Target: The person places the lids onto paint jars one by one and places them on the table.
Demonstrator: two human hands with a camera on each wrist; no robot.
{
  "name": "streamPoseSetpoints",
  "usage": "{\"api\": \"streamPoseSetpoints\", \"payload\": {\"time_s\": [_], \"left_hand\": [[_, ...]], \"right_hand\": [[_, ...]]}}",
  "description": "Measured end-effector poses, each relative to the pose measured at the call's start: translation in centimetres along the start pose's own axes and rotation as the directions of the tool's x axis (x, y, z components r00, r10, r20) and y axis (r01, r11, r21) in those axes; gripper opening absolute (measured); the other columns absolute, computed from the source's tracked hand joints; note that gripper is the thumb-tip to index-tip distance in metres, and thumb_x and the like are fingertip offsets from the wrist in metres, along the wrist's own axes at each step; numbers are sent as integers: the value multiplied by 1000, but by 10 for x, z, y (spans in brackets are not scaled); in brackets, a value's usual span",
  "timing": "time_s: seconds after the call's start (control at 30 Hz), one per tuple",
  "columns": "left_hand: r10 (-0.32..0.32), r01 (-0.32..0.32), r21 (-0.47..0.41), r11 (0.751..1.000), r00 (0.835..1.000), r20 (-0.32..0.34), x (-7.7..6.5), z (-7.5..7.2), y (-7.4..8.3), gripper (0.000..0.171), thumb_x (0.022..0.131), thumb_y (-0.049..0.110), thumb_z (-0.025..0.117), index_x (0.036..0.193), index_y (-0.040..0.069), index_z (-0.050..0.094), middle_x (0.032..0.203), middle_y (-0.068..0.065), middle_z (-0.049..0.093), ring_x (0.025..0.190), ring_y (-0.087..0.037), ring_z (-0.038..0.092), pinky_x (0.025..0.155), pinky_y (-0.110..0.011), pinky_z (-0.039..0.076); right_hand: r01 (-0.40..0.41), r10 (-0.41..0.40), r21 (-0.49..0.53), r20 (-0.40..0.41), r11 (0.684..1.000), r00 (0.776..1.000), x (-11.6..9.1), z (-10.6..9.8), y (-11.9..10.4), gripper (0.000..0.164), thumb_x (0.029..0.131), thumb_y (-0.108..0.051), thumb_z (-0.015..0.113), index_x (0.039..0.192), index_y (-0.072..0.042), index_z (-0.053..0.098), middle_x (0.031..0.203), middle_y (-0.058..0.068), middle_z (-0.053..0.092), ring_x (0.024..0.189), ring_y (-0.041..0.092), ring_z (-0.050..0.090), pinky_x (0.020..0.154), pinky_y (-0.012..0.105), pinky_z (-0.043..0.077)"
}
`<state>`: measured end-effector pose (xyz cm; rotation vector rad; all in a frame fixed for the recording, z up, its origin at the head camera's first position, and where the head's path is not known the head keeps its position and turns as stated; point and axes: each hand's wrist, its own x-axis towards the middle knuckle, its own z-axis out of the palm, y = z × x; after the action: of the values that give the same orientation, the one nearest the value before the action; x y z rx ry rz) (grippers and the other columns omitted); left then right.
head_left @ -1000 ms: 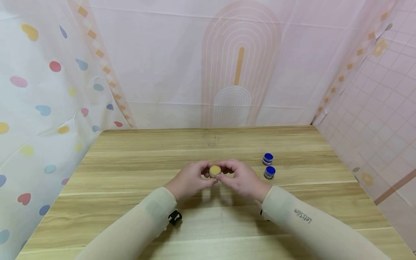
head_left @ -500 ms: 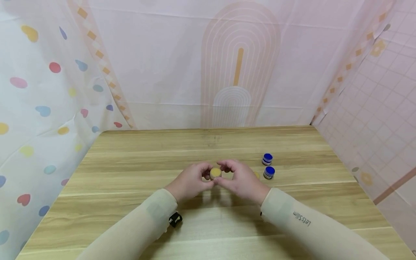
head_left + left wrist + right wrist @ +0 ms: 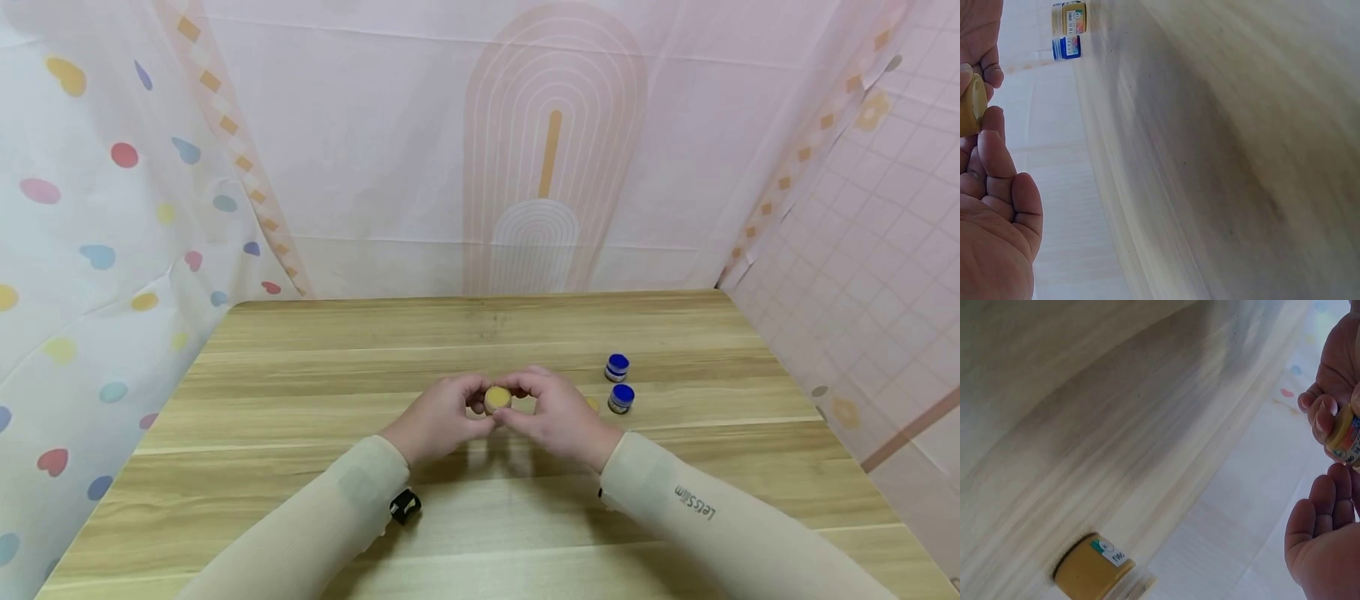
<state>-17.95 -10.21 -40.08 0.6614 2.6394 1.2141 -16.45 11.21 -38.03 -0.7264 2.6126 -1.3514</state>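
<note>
Between both hands, raised above the table, is a small paint jar (image 3: 497, 400) with yellow-ochre paint showing at its top. My left hand (image 3: 437, 417) grips it from the left, thumb at the near side. From the right, the thumb and bent index finger of my right hand (image 3: 558, 417) pinch its rim. The right wrist view shows part of a printed label on the held jar (image 3: 1346, 440). Partly hidden behind my right hand, a second yellow paint jar (image 3: 593, 404) stands on the table; its label shows in the right wrist view.
Two blue-topped paint jars (image 3: 617, 367) stand to the right of my right hand, one behind the other. The wooden table (image 3: 337, 350) meets printed cloth walls (image 3: 375, 167) at the back and sides. A black wrist-camera piece (image 3: 405, 506) sits under my left sleeve.
The right index finger lifted off the jar half a second ago and is back against its rim now. The left hand has stayed almost in place around the jar.
</note>
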Motion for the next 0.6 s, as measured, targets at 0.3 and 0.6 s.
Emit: {"api": "streamPoseSetpoints", "payload": {"time_s": [0.3, 0.6], "left_hand": [[3, -3, 2, 1000, 1000, 1, -2, 1, -1, 19, 92, 19, 79, 109, 17, 70, 101, 6, 68, 94, -12, 62, 84, -31, 53], [12, -12, -1, 1000, 1000, 1, 1, 0, -2, 19, 94, 22, 80, 110, 17, 71, 100, 6, 68, 95, -11, 62, 86, -31, 53]], "right_hand": [[-50, 51, 18, -59, 999, 997, 0, 6, 2, 26, 93, -32, 82, 114, -20, 74, 115, -4, 68, 115, 27, 60, 101, 52, 50], [38, -38, -21, 3, 999, 999, 1, -1, 3, 44, 95, -22, 78, 136, -9, 68, 129, 4, 67, 123, 31, 60, 105, 54, 51]]}}
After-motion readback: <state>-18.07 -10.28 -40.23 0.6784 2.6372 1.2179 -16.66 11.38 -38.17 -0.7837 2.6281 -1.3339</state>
